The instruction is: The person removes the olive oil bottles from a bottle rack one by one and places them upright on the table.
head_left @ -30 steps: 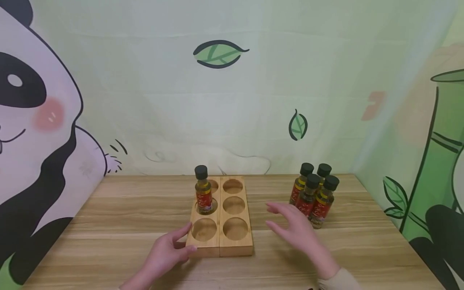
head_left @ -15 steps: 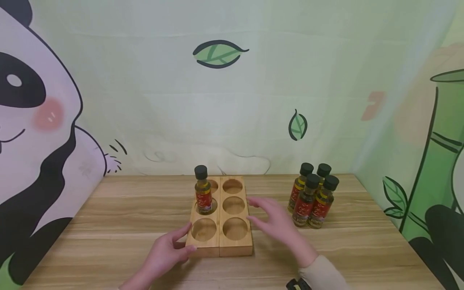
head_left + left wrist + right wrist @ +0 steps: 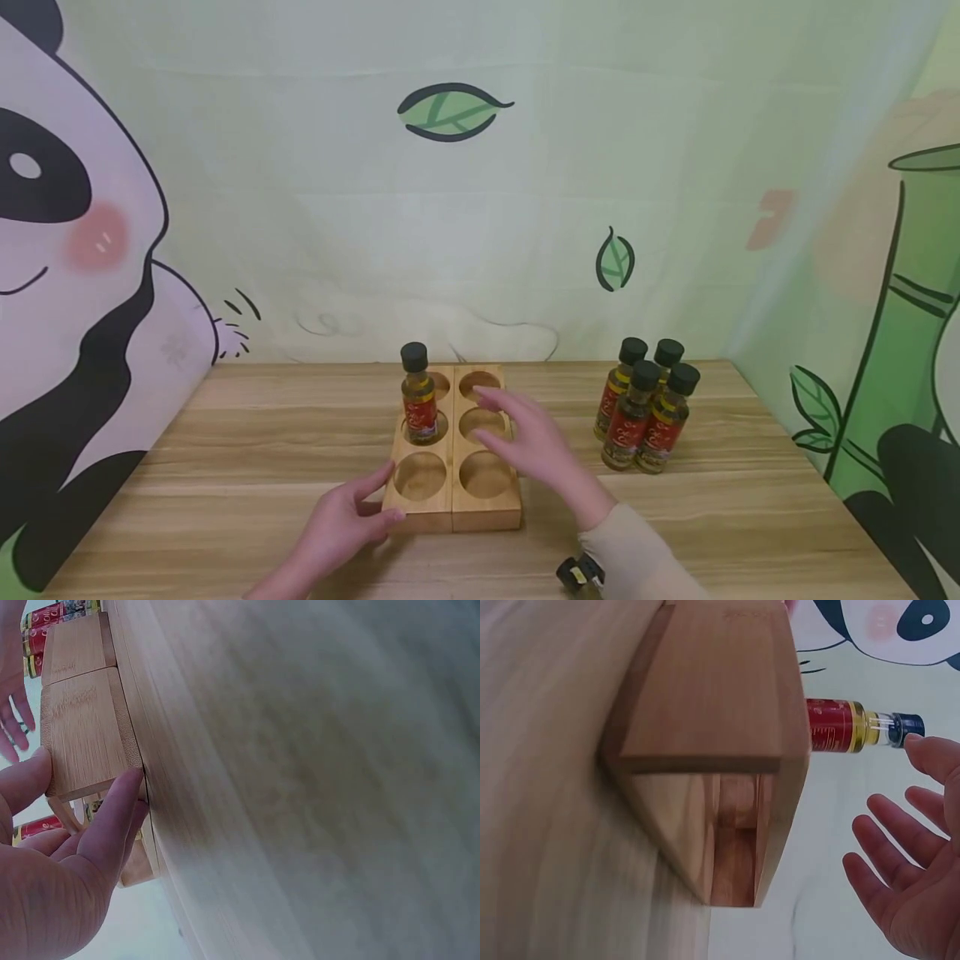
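A wooden rack (image 3: 452, 502) with two columns of round holes lies on the table. One small bottle (image 3: 420, 412), black-capped and red-labelled, stands in the middle hole of its left column. My left hand (image 3: 341, 521) grips the rack's near left corner; the left wrist view shows thumb and fingers on either side of the wood (image 3: 86, 727). Over the right column hovers my right hand (image 3: 536, 446), fingers spread and holding nothing. In the right wrist view, that hand (image 3: 930, 877) is beyond the rack's hollow end (image 3: 709, 682), its thumb appearing near the bottle's cap (image 3: 911, 727).
Several matching bottles (image 3: 624, 429) stand in a tight cluster on the table (image 3: 262, 433) to the right of the rack. A printed cloth (image 3: 360, 242) with a panda and leaves rises behind the table. A black device (image 3: 581, 573) sits at my right wrist.
My right hand has moved left, from beside the bottle cluster to above the rack's right column. The left hand keeps its grip on the corner; rack and bottles stand where they were.
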The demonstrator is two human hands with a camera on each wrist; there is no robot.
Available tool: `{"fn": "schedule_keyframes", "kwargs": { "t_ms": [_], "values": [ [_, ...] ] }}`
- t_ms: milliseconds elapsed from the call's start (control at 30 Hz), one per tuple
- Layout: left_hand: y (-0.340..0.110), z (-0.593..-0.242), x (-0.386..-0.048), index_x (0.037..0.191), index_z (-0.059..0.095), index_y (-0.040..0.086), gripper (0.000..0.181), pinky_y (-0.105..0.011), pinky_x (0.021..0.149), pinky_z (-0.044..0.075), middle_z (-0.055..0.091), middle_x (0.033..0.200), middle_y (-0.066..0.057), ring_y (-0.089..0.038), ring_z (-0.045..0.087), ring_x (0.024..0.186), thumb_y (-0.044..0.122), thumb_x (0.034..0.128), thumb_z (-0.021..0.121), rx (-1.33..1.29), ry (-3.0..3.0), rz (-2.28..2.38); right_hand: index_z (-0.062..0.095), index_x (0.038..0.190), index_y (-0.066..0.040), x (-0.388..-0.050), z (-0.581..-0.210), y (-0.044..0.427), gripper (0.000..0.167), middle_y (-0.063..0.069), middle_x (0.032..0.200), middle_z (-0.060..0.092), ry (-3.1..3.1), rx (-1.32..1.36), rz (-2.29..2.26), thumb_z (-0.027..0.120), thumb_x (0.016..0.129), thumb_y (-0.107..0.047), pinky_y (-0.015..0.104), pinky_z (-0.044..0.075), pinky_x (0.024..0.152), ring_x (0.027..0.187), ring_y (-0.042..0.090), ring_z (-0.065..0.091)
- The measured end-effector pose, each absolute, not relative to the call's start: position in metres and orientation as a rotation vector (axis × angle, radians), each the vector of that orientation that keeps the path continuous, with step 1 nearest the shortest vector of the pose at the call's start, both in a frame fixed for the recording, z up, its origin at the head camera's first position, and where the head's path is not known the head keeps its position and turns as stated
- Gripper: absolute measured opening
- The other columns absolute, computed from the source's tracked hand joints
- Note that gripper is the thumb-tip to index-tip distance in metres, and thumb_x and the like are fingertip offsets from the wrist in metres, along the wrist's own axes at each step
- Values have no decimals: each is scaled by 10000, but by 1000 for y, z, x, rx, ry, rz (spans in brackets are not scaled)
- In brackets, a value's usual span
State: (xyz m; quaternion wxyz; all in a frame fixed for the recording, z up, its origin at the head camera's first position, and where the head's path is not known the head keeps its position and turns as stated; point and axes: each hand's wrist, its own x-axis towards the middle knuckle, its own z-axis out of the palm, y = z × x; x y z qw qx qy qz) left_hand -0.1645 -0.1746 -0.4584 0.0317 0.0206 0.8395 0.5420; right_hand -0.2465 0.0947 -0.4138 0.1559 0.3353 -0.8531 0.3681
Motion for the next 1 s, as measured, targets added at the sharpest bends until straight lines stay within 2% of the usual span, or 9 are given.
{"fn": "schedule_keyframes", "kwargs": {
  "t_ms": [133,367,500,1000],
  "values": [
    [-175,-459,-164,1424,528,55,709,-275,628,592,514,1420,-203,-247,712,930,159,797,841,64,2588,1662,547,1391,-89,-250,-407,85,562,75,1230,670,-2458,941,1109,768,882,-180,459,471,1004,1136,236,609],
    [-175,-459,-165,1424,527,52,705,-279,634,593,520,1411,-210,-262,708,947,150,799,839,63,2575,1678,512,1417,-64,-258,-401,70,586,103,1272,643,-2462,917,1200,753,894,-176,417,478,1010,1151,240,604],
    [-175,-458,-165,1422,531,56,708,-288,636,596,519,1410,-222,-258,707,944,152,794,844,44,2570,1676,487,1441,-85,-262,-399,60,599,91,1325,617,-2494,851,1316,740,909,-189,396,472,1021,1188,228,589],
    [-175,-455,-164,1420,529,36,706,-308,643,598,510,1421,-221,-260,701,962,166,800,841,45,2547,1663,446,1472,-80,-275,-397,29,625,131,1347,603,-2418,772,1645,723,928,-214,445,451,1036,1235,286,558]
  ]
}}
